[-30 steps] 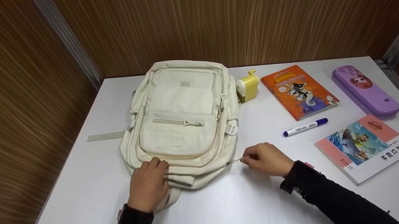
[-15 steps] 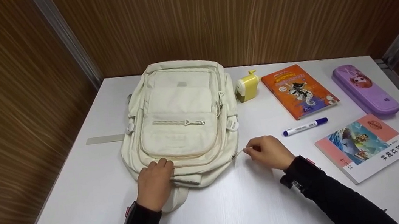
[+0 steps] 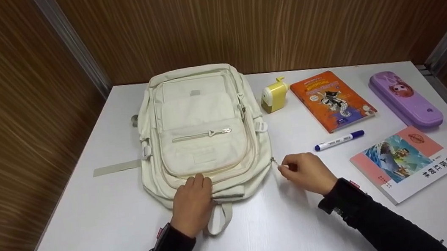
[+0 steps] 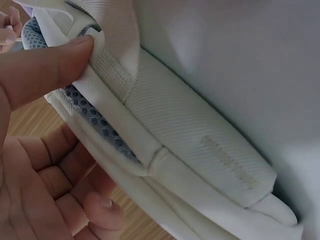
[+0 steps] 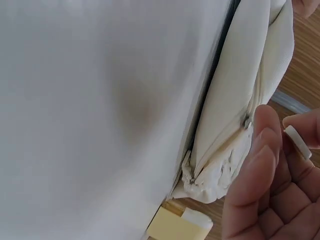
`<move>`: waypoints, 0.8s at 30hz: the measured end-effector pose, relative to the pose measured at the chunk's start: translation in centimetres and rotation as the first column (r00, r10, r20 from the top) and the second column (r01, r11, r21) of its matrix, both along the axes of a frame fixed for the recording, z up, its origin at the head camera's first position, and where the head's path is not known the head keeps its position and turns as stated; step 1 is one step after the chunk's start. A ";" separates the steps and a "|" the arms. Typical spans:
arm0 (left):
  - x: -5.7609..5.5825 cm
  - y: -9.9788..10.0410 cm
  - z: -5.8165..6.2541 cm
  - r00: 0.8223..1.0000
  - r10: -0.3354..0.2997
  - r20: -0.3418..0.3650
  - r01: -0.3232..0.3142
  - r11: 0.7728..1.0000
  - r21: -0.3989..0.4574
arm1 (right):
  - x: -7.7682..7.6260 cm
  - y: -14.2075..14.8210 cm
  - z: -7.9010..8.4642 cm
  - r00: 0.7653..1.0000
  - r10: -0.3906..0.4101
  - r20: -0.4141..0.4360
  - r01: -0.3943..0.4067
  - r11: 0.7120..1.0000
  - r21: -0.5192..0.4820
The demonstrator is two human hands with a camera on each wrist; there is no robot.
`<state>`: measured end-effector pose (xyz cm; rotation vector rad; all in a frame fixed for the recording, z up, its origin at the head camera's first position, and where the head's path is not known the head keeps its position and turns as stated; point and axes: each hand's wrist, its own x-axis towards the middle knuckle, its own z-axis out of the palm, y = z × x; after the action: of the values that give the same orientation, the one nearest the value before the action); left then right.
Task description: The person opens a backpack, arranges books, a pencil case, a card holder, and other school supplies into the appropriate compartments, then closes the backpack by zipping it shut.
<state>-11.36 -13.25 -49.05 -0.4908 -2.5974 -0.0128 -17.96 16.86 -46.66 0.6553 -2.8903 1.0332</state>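
Observation:
A cream backpack [image 3: 200, 111] lies front side up on the white table, its webbing handle [image 3: 225, 217] toward me. My left hand [image 3: 192, 204] grips the backpack's near edge beside that handle. In the left wrist view the thumb [image 4: 60, 65] presses one side of the edge, and the other fingers curl on the opposite side, near grey mesh [image 4: 95, 117]. At the backpack's near right corner my right hand [image 3: 308, 172] pinches a zipper pull [image 5: 298, 142]. The pull's cord stretches from the slider [image 3: 273, 160] to my fingertips.
Right of the backpack stands a yellow pencil sharpener [image 3: 274, 95]. Beyond it lie an orange book [image 3: 333, 101], a blue-capped marker [image 3: 339, 141], a purple pencil case [image 3: 405, 99] and a pink-and-white book [image 3: 407, 162]. A strap [image 3: 116, 168] extends left; wood-grain panels [image 3: 236, 21] enclose the table.
My right hand has drawn the zipper slider right and away from me around the backpack's corner. The left hand has shifted right, and the backpack has turned, its far end swinging left.

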 end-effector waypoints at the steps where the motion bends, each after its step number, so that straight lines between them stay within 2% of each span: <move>1: 0.0 0.2 0.0 1.000 0.002 0.001 -0.002 1.000 -0.002 | 0.3 -0.2 0.0 1.000 0.012 0.002 -0.012 1.000 0.003; 4: 0.0 0.9 0.0 1.000 0.007 0.004 -0.007 1.000 -0.013 | 1.1 -1.0 -0.2 0.999 0.045 0.000 -0.045 0.999 0.009; 10: -0.1 1.9 -0.2 1.000 0.024 -0.009 -0.024 0.999 -0.035 | 2.2 -2.6 -0.5 0.994 0.093 -0.057 -0.092 0.996 0.014; 17: -0.1 3.4 -0.2 0.997 0.052 -0.054 -0.056 0.995 -0.082 | 3.0 -4.0 -0.4 0.987 0.106 -0.116 -0.103 0.994 0.032; 24: -0.1 5.4 -0.1 0.990 0.122 -0.075 -0.132 0.982 -0.135 | 3.5 -4.9 -0.4 0.983 0.105 -0.151 -0.101 0.994 0.032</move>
<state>-11.43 -7.89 -49.19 -0.3666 -2.5701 0.2255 -14.45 11.91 -47.05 0.8534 -2.7671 0.9143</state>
